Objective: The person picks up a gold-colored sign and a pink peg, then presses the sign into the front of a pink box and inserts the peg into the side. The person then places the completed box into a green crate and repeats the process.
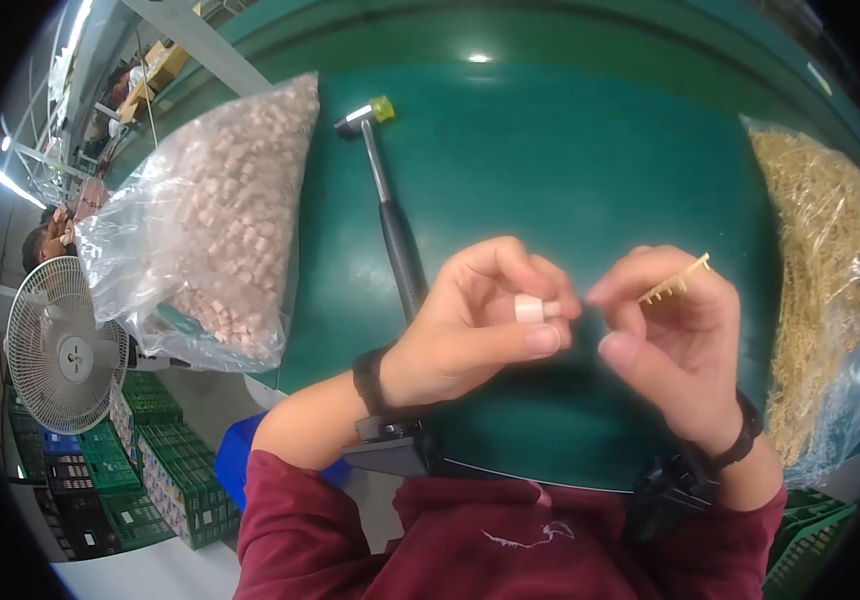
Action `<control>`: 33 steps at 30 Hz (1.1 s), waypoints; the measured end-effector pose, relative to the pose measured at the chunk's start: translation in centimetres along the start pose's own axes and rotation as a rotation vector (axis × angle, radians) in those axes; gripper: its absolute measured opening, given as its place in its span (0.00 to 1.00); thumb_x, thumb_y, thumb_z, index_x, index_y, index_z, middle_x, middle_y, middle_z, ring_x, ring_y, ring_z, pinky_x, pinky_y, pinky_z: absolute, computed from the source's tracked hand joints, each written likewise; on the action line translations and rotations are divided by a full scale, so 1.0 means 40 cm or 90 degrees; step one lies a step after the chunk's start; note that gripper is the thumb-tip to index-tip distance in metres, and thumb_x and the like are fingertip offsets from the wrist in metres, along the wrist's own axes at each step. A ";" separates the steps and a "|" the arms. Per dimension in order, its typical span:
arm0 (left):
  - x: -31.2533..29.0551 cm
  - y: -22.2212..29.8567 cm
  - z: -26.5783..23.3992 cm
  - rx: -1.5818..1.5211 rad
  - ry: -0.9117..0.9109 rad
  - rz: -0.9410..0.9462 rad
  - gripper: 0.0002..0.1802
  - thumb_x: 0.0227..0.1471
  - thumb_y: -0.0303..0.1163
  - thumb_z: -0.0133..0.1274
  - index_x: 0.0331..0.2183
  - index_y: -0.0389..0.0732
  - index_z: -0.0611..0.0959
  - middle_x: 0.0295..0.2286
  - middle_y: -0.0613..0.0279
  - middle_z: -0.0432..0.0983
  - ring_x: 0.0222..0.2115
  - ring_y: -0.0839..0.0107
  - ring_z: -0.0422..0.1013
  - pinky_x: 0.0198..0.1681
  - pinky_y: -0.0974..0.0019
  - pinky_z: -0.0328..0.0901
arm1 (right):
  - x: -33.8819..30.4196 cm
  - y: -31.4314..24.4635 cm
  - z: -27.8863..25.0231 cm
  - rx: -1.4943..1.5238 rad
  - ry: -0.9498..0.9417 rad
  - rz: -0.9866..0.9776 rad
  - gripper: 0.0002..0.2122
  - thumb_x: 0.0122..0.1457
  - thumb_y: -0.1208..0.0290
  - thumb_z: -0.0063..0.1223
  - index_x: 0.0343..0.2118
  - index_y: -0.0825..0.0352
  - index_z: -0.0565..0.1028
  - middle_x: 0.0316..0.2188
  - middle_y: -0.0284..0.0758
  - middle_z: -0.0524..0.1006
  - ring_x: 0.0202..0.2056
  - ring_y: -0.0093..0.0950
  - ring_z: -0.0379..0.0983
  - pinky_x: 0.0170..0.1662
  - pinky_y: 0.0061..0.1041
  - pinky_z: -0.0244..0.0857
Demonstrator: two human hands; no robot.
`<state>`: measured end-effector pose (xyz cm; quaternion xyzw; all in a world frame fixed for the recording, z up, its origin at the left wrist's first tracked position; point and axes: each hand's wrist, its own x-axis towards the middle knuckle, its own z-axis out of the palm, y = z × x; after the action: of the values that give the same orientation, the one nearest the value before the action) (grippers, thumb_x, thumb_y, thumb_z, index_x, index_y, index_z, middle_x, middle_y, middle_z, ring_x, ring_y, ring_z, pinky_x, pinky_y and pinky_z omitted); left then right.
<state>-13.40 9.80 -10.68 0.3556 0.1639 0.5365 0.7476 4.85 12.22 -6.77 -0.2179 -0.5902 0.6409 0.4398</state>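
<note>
My left hand [490, 310] pinches a small pale pink cylindrical piece [529, 309] between thumb and fingers, its narrower end pointing right. Facing it a short way off, my right hand [675, 340] is curled with a thin yellow toothed strip [678, 281] held among its fingers. The thumb and index fingertips of that hand are slightly apart, and whether something tiny sits at them is too blurred to tell. Both hands are above the green tabletop [550, 160]. Behind my left hand lies a hammer [397, 240] with a black grip and a yellow-tipped head.
At the left of the table stands a clear bag of pale pink pieces [240, 200]. A clear bag of yellow strips [815, 230] lies at the right edge. Beyond the table's left side are a fan [65, 345], green crates [185, 480] and another person [50, 240].
</note>
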 end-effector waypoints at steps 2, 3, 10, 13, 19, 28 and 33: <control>0.009 -0.006 -0.016 -0.089 -0.029 -0.033 0.12 0.43 0.15 0.54 0.31 0.39 0.72 0.34 0.57 0.72 0.33 0.74 0.70 0.36 0.71 0.67 | 0.013 0.021 -0.008 -0.060 -0.017 -0.009 0.10 0.45 0.79 0.53 0.33 0.71 0.72 0.20 0.29 0.67 0.23 0.18 0.60 0.28 0.16 0.53; 0.009 -0.010 -0.022 -0.095 -0.023 -0.036 0.12 0.43 0.15 0.54 0.31 0.39 0.72 0.34 0.57 0.72 0.33 0.74 0.70 0.36 0.71 0.67 | 0.017 0.032 -0.013 -0.091 -0.031 -0.027 0.09 0.44 0.80 0.54 0.31 0.71 0.73 0.19 0.29 0.67 0.22 0.18 0.60 0.27 0.16 0.53; -0.002 -0.037 -0.051 -0.080 -0.006 -0.025 0.13 0.43 0.16 0.55 0.33 0.38 0.73 0.33 0.59 0.72 0.35 0.74 0.70 0.38 0.70 0.68 | 0.018 0.077 -0.019 -0.199 -0.049 -0.091 0.06 0.42 0.81 0.55 0.26 0.69 0.77 0.17 0.30 0.69 0.20 0.19 0.62 0.25 0.17 0.54; -0.006 -0.041 -0.056 -0.087 -0.006 -0.030 0.12 0.44 0.16 0.54 0.33 0.38 0.73 0.33 0.60 0.72 0.35 0.74 0.71 0.38 0.71 0.68 | 0.015 0.068 -0.013 -0.279 -0.057 -0.126 0.05 0.43 0.80 0.57 0.26 0.69 0.77 0.19 0.31 0.71 0.21 0.20 0.63 0.25 0.18 0.55; -0.019 -0.039 -0.049 -0.119 0.010 -0.060 0.12 0.44 0.16 0.54 0.33 0.37 0.73 0.30 0.60 0.73 0.32 0.75 0.71 0.37 0.72 0.68 | 0.013 0.082 -0.017 -0.339 -0.068 -0.172 0.05 0.44 0.79 0.59 0.26 0.68 0.77 0.19 0.31 0.71 0.21 0.22 0.63 0.25 0.19 0.55; -0.028 -0.050 -0.062 -0.131 0.015 -0.090 0.12 0.45 0.17 0.54 0.35 0.36 0.73 0.28 0.59 0.74 0.30 0.75 0.72 0.36 0.72 0.69 | 0.016 0.114 -0.022 -0.384 -0.094 -0.269 0.05 0.44 0.79 0.59 0.26 0.67 0.77 0.19 0.29 0.68 0.20 0.22 0.61 0.24 0.19 0.54; -0.035 -0.039 -0.066 -0.079 0.021 -0.120 0.12 0.44 0.20 0.54 0.34 0.40 0.73 0.30 0.60 0.71 0.30 0.75 0.69 0.32 0.74 0.64 | 0.015 0.127 -0.017 -0.457 -0.097 -0.333 0.05 0.44 0.80 0.59 0.26 0.66 0.77 0.18 0.29 0.67 0.20 0.22 0.60 0.24 0.19 0.54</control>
<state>-14.53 9.18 -13.81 0.2826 0.1755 0.4790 0.8123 3.52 13.53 -11.57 -0.1524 -0.8412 0.2769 0.4387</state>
